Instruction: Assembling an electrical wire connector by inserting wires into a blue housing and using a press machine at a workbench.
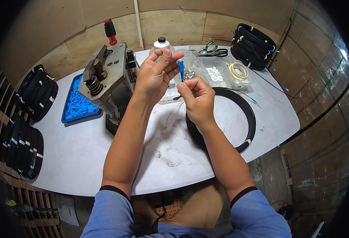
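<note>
My right hand (198,99) pinches the lower end of a blue fiber-optic cable connector (181,68) between thumb and fingers, holding it upright above the table. Just left of the connector is my left hand (156,73), raised, its fingers curled and its thumb pressed against them; whatever it may hold is too small or hidden to make out. A coil of black cable (252,119) lies on the table beside and behind my right wrist, with a white tie on it. Behind both hands stands a clear compartment box (218,84) holding small metal and white parts.
A metal press (113,65) with a red-and-black handle stands left of my left arm, near a blue tray (79,101) of small blue pieces. Stacked cable coils (37,93) sit at the left, others (254,45) at far right. A bottle (161,44), pliers (210,48) and tape roll (238,71) are at the back.
</note>
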Motion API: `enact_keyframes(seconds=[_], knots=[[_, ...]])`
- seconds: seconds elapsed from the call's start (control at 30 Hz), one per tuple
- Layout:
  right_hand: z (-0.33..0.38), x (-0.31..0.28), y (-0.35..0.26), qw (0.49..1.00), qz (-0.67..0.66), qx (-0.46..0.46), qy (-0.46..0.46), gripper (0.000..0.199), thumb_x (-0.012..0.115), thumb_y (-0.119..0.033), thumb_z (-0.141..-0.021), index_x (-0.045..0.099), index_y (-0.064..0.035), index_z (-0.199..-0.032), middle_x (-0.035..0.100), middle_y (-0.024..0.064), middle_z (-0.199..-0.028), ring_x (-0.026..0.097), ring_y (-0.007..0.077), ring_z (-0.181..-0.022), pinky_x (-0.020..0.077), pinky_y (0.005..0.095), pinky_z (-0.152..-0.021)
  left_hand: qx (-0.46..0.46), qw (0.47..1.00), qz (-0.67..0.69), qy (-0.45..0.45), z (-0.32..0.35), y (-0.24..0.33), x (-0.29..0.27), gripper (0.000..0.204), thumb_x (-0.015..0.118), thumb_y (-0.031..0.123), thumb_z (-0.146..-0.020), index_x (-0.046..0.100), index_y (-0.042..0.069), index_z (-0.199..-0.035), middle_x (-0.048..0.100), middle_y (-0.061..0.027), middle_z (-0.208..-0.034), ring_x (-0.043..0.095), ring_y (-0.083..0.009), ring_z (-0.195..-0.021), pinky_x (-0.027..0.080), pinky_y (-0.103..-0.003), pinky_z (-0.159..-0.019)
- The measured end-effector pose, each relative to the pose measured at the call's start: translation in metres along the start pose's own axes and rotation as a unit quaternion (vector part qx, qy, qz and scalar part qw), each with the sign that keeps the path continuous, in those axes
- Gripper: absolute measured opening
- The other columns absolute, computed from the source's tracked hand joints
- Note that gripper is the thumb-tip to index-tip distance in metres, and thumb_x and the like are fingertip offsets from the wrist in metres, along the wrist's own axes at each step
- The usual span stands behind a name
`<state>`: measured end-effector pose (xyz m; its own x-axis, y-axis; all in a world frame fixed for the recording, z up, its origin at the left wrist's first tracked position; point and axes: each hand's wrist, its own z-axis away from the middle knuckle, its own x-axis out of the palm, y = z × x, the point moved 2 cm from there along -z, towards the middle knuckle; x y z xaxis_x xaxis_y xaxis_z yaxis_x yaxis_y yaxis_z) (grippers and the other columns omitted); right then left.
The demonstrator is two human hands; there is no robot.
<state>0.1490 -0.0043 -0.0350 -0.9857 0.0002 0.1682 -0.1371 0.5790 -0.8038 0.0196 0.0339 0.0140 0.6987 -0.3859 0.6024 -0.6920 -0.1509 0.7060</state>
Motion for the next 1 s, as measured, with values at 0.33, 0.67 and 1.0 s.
enact_keyframes(seconds=[0.33,0.67,1.0], knots=[[0.0008,-0.0005,-0.0034,1.000,0.012,-0.004,-0.004,0.011,0.070,-0.008,-0.083,0.063,-0.0009,-0.079,0.063,0.0009,-0.071,0.055,0.0046,-0.066,0.0456,0.0210,-0.064,-0.025,0.999,0.041,-0.023,-0.0018,-0.0034,-0.0052,0.015,0.066,0.020,-0.089,0.064,0.007,-0.097,0.065,-0.0019,-0.089,0.060,-0.0113,-0.084,0.049,-0.027,-0.079],[0.0002,-0.0014,-0.0022,1.000,0.021,-0.015,-0.004,0.010,0.070,-0.008,-0.082,0.063,-0.0012,-0.078,0.062,0.0007,-0.070,0.054,0.0047,-0.065,0.0450,0.0210,-0.063,-0.035,0.999,0.030,-0.014,-0.0020,-0.0037,-0.0091,0.015,0.067,0.019,-0.088,0.066,0.008,-0.098,0.066,-0.0023,-0.091,0.061,-0.0114,-0.087,0.046,-0.027,-0.080],[0.0001,-0.0020,-0.0025,0.999,0.035,-0.020,0.004,0.012,0.070,-0.008,-0.081,0.062,-0.0015,-0.076,0.061,0.0000,-0.068,0.052,0.0044,-0.064,0.0442,0.0210,-0.063,0.007,0.999,-0.028,-0.036,-0.0015,-0.0002,-0.0082,0.018,0.067,0.016,-0.088,0.067,0.005,-0.102,0.066,-0.0041,-0.094,0.060,-0.0122,-0.089,0.049,-0.029,-0.081]])
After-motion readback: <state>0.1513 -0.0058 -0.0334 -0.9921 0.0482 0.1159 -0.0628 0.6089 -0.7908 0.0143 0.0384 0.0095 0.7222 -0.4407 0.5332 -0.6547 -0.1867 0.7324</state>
